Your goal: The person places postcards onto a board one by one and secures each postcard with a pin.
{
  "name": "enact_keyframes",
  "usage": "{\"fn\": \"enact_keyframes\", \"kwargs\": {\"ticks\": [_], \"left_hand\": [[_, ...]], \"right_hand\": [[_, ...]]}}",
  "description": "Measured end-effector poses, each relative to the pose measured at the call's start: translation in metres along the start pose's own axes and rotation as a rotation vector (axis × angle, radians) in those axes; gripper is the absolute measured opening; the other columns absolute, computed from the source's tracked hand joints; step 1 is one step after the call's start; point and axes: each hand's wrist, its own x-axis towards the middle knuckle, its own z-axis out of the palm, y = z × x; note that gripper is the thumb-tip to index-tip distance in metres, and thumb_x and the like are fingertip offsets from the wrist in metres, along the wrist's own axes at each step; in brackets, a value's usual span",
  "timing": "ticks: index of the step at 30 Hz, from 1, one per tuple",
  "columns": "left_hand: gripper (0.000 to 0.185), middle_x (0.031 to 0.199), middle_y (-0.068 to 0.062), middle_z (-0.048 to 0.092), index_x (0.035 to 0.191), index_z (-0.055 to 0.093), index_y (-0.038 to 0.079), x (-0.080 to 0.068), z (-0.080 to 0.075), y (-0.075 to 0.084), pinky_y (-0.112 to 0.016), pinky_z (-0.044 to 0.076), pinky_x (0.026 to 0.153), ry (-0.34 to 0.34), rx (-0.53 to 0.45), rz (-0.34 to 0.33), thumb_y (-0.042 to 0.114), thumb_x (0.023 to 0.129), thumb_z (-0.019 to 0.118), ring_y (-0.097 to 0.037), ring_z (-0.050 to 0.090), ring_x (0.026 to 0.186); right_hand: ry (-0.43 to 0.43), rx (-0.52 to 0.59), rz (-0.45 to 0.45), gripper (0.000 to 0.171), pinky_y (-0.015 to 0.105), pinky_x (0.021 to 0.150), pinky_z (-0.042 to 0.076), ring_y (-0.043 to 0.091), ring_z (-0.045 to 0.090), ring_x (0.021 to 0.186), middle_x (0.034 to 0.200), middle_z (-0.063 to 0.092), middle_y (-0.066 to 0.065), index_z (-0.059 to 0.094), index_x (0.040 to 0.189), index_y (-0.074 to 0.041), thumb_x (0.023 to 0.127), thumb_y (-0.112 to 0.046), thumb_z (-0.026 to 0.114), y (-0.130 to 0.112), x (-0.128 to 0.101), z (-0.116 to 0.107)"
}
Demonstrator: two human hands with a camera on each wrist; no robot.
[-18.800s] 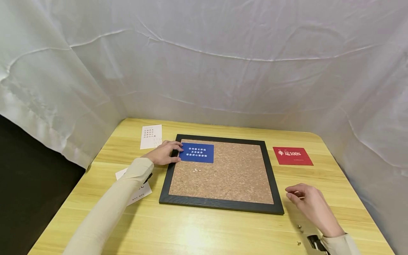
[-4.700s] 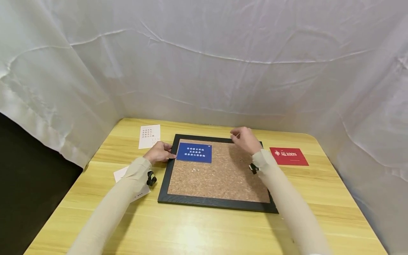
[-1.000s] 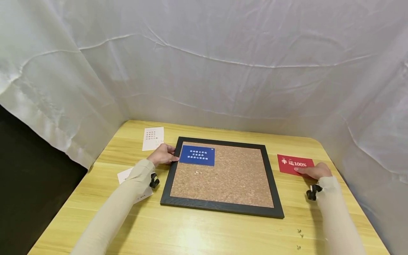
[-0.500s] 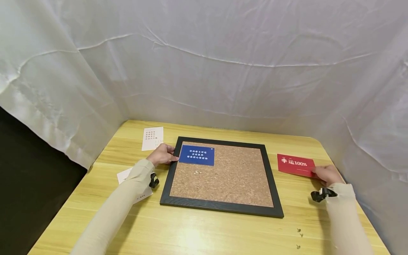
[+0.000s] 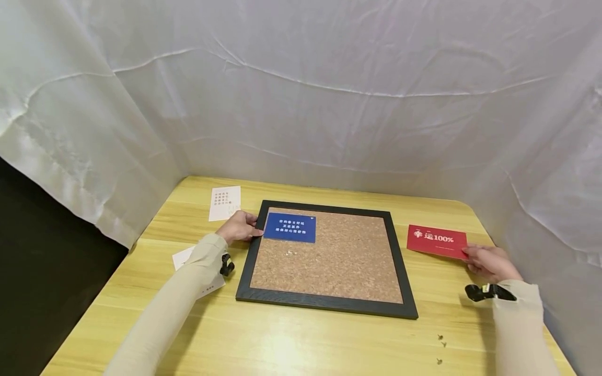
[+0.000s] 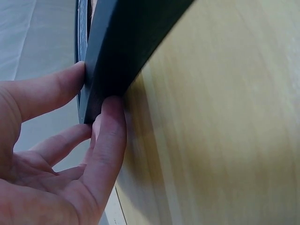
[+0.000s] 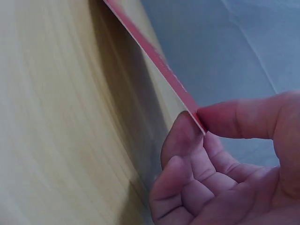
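A cork board in a black frame (image 5: 253,259) lies flat on the wooden table (image 5: 301,344). A blue card (image 5: 289,227) sits in the board's far left corner. My left hand (image 5: 240,227) holds the frame's left edge (image 6: 115,51) between thumb and fingers. My right hand (image 5: 489,262) pinches the near right corner of a red card (image 5: 436,241), which is lifted off the table at a tilt. In the right wrist view the red card's edge (image 7: 157,58) is held between thumb and forefinger.
A white card (image 5: 224,202) lies at the far left of the table and another white card (image 5: 181,258) lies partly under my left forearm. Small pins (image 5: 441,342) lie near the front right edge. White cloth walls (image 5: 301,104) surround the table.
My right hand went from pressing on the red card to pinching its right corner and lifting it off the table. My left hand stayed on the frame.
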Motion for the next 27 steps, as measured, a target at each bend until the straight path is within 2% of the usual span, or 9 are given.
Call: {"fn": "enact_keyframes", "kwargs": {"ticks": [12, 17, 23, 27], "left_hand": [[0.05, 0.113, -0.014, 0.066, 0.136, 0.062, -0.007, -0.001, 0.001, 0.0, -0.023, 0.058, 0.072, 0.006, 0.01, -0.015, 0.004, 0.09, 0.077, -0.014, 0.064, 0.085], [0.05, 0.114, -0.016, 0.066, 0.137, 0.061, -0.007, -0.001, 0.001, 0.0, -0.023, 0.058, 0.071, 0.007, 0.009, -0.005, 0.004, 0.09, 0.076, -0.013, 0.065, 0.085], [0.052, 0.123, -0.022, 0.067, 0.138, 0.059, -0.009, -0.001, 0.0, 0.0, -0.023, 0.058, 0.072, 0.015, 0.005, 0.009, 0.004, 0.091, 0.075, -0.014, 0.066, 0.085], [0.051, 0.122, -0.021, 0.066, 0.138, 0.059, -0.009, -0.001, 0.0, -0.001, -0.024, 0.059, 0.072, 0.012, 0.0, 0.0, 0.004, 0.091, 0.076, -0.015, 0.066, 0.087]], "right_hand": [[-0.053, 0.141, -0.038, 0.027, 0.022, 0.068, 0.057, 0.005, 0.066, 0.076, 0.087, 0.071, -0.01, 0.07, 0.088, -0.026, 0.107, -0.015, 0.054, -0.003, -0.012, 0.005], [-0.098, 0.246, -0.051, 0.027, 0.023, 0.07, 0.058, 0.009, 0.068, 0.077, 0.09, 0.071, -0.006, 0.073, 0.091, -0.022, 0.107, -0.012, 0.054, -0.005, -0.016, 0.009], [-0.157, 0.326, -0.092, 0.027, 0.024, 0.073, 0.06, 0.013, 0.069, 0.081, 0.095, 0.072, -0.003, 0.076, 0.096, -0.018, 0.106, -0.007, 0.054, -0.013, -0.023, 0.023], [-0.172, 0.328, -0.117, 0.026, 0.025, 0.073, 0.059, 0.013, 0.069, 0.081, 0.096, 0.074, -0.002, 0.076, 0.099, -0.019, 0.106, -0.007, 0.054, -0.019, -0.026, 0.036]]}}
